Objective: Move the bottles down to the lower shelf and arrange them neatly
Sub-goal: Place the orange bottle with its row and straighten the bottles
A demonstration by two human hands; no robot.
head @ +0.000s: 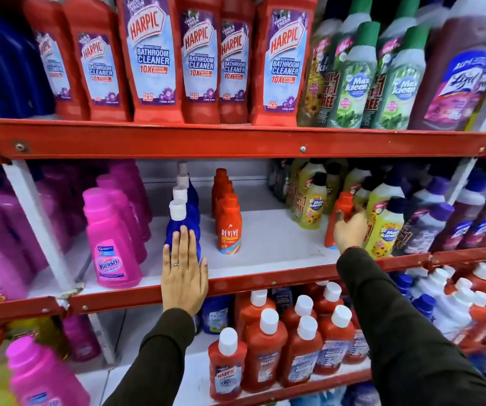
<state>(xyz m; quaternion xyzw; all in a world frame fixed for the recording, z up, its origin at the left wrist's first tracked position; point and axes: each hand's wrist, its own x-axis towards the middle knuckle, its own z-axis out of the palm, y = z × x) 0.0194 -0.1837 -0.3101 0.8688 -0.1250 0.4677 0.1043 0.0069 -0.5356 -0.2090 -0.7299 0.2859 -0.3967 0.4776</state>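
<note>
On the middle shelf (265, 253) a row of blue bottles with white caps (181, 218) runs front to back, and my left hand (184, 276) lies flat with fingers apart against the front one. Beside it stands a row of orange Revive bottles (229, 227). My right hand (350, 230) is wrapped around another orange bottle (342, 209) standing at the right of the same shelf, beside the yellow Max Kleen bottles (385, 230). The lower shelf (294, 391) holds several red bottles with white caps (268, 344).
Red Harpic bottles (150, 60) and green Max Kleen bottles (353, 80) fill the top shelf. Pink Vanish bottles (109, 238) stand at the left of the middle shelf, purple-capped bottles (429, 227) at its right. Bare white shelf lies between the orange rows.
</note>
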